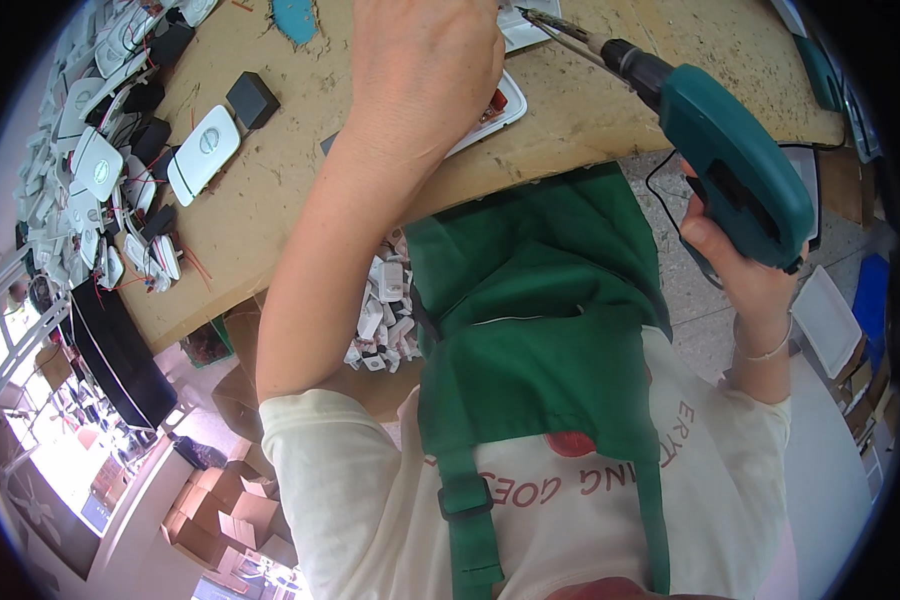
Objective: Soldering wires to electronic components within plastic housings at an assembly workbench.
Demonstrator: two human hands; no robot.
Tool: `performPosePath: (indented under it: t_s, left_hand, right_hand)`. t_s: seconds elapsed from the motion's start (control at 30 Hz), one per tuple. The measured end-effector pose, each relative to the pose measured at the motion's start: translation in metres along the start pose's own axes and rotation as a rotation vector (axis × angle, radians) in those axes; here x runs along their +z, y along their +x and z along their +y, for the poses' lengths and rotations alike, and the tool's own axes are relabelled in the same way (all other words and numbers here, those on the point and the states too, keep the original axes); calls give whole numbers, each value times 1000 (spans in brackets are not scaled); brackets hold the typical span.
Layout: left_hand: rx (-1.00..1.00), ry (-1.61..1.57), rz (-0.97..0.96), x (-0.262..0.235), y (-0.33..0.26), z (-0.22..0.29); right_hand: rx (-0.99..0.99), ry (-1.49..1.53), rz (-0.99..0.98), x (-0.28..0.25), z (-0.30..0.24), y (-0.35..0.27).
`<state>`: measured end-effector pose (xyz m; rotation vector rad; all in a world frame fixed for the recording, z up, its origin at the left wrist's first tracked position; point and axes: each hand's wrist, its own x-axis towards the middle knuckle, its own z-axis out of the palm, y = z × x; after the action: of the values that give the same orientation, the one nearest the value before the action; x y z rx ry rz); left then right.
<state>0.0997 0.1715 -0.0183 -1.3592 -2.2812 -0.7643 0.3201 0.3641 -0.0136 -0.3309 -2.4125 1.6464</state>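
Observation:
In my right hand is a teal soldering gun with a black collar and a thin metal tip. The fingers wrap round its grip, and the tip points left towards the far side of the worktable. My left hand is over the table, back uppermost; its fingers are hidden beneath it and beyond the upper picture edge. Partly covered by that hand lies an open white plastic casing with reddish parts inside. Another white casing shows beside it, just under the soldering gun's tip.
Many white casings with black blocks and red wires heap up at the left. Nearer stand a white cover and a black block. A black cable hangs by the table edge. Below it, a carton holds small white parts.

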Motion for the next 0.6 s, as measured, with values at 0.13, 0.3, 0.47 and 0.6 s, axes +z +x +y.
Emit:
performPosePath:
  t_s: [0.13,0.3,0.47,0.6]
  left_hand:
    - [-22,1,-4,1,-2,-1]
    - [-16,-1,-11,1,-3,-3]
    - [-6,0,-6,2,-3,-3]
    - [-27,-29,-6,1,-4,-5]
  right_hand:
    - [26,200,4,-3,-2,1]
    - [-138,655,-60,5,6,28]
    - [71,1086,-270,19,33,51]
    - [159,1249,-195,54,17,76]
